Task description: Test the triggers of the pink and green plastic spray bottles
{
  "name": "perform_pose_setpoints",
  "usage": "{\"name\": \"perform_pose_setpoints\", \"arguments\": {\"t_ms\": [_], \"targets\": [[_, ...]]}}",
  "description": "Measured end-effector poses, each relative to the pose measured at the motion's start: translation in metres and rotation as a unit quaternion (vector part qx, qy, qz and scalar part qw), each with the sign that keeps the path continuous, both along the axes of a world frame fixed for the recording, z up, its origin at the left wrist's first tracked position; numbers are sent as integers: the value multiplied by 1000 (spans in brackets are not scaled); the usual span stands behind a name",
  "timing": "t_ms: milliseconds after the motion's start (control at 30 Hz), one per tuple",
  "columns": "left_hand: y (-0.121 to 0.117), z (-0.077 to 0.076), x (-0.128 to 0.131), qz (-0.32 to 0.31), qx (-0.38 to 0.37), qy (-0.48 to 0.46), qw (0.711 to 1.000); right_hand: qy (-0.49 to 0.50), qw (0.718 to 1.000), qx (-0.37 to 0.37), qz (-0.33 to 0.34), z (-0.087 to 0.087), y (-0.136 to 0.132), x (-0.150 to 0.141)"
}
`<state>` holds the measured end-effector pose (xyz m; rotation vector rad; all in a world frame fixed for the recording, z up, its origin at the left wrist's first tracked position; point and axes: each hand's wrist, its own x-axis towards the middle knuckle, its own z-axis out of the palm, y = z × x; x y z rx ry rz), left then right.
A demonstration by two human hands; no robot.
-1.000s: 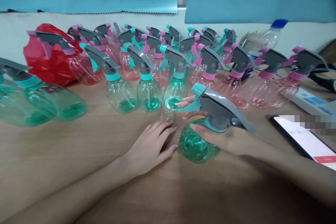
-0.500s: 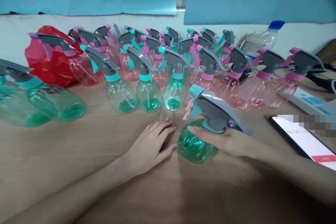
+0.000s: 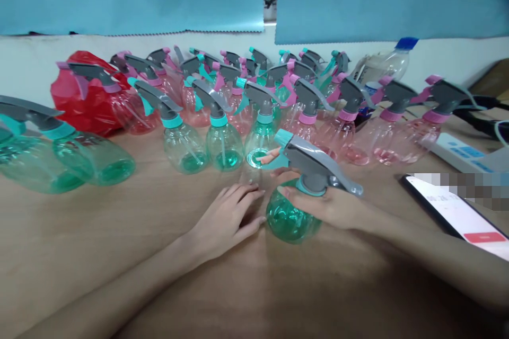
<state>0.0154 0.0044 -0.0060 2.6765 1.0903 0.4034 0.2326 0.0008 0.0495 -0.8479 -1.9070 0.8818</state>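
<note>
My right hand (image 3: 334, 206) is wrapped round the neck of a green spray bottle (image 3: 292, 218) with a grey and turquoise trigger head. The bottle is nearly upright, its nozzle pointing left and away from me. Some of the right fingers show beyond the trigger; the palm side is hidden. My left hand (image 3: 228, 215) lies palm down on the wooden table (image 3: 159, 243), fingers stretched out, just left of the bottle and holding nothing. Behind it stands a row of green spray bottles, among them the middle one (image 3: 225, 148).
Pink spray bottles (image 3: 421, 135) stand at the back right, several more behind. Two green bottles (image 3: 95, 159) are at the left, near a red plastic bag (image 3: 85, 106). A phone (image 3: 457, 212) lies at the right beside a white-and-blue box (image 3: 461, 151). A clear bottle (image 3: 393, 63) leans behind.
The view has shifted slightly. My right hand still grips the green spray bottle, its fingers now lifted more visibly past the trigger. My left hand stays flat on the table.
</note>
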Motion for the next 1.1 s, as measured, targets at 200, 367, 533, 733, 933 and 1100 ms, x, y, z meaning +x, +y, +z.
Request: {"name": "perform_pose_setpoints", "arguments": {"t_ms": [200, 367, 533, 733, 933, 1100], "targets": [[-8, 5, 0, -37, 8, -62, 997, 24, 999, 25, -2, -7, 1, -2], [-24, 9, 3, -17, 48, -115, 992, 32, 999, 31, 21, -8, 1, -12], [-44, 18, -6, 23, 69, -139, 988, 16, 999, 39, 4, -2, -5, -38], [-71, 27, -32, 122, 29, -156, 980, -13, 996, 77, 48, -3, -7, -88], [-82, 28, -68, 224, 116, -145, 957, 13, 992, 117, 48, 0, -5, -153], [-77, 37, -111, 249, 111, -122, 954, -43, 985, 150, 74, 14, 5, -182]]}}
